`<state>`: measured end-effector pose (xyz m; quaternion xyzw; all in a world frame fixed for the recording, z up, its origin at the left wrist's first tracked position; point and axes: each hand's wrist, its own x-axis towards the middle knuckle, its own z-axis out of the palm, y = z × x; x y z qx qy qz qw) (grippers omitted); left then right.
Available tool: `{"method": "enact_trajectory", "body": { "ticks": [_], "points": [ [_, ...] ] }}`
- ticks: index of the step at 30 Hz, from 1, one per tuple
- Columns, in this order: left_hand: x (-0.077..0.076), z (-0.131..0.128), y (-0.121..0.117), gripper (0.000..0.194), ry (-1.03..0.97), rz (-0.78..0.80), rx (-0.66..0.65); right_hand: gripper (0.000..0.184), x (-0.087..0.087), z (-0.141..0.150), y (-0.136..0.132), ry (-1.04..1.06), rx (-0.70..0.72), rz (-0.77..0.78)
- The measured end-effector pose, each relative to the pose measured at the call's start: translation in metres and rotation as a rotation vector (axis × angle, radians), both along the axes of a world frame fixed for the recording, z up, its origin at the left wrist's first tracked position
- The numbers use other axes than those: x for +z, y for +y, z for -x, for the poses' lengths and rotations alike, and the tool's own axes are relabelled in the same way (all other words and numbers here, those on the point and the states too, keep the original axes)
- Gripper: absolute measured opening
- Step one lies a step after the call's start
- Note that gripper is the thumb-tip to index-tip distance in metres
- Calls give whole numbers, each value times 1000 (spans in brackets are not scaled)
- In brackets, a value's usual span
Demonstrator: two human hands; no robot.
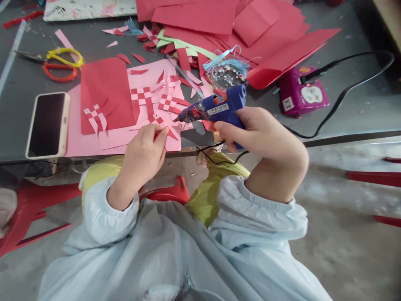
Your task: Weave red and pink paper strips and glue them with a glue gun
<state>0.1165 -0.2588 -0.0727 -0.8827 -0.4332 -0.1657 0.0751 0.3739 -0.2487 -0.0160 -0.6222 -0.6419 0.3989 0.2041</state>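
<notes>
My right hand (255, 129) is wrapped round the handle of a blue hot glue gun (216, 108). Its dark nozzle points left, close to the tips of my left hand (145, 152). Between thumb and forefinger, my left hand pinches a red-and-white woven paper piece (158, 121) with loose red ends. More woven paper pieces (140, 96) lie just beyond on pink paper sheets (75, 142). Another checkered piece (95, 118) rests on a red paper sheet (105, 79) to the left.
A phone (47, 125) and scissors (62, 65) lie at the left. Red paper (197, 16) is heaped at the back, near a dish of small googly eyes (227, 77) and blue tassels (219, 60). At the right, a black cord (344, 92) runs from a purple power socket (302, 94).
</notes>
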Motion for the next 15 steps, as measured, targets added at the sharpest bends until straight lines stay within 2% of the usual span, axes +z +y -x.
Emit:
{"method": "enact_trajectory", "body": {
  "ticks": [8, 15],
  "points": [
    [1, 3, 2, 28, 30, -9, -36, 31, 0, 0, 0, -4, -2, 13],
    [4, 6, 3, 28, 31, 59, -72, 31, 0, 1, 1, -9, 2, 20]
  ]
}}
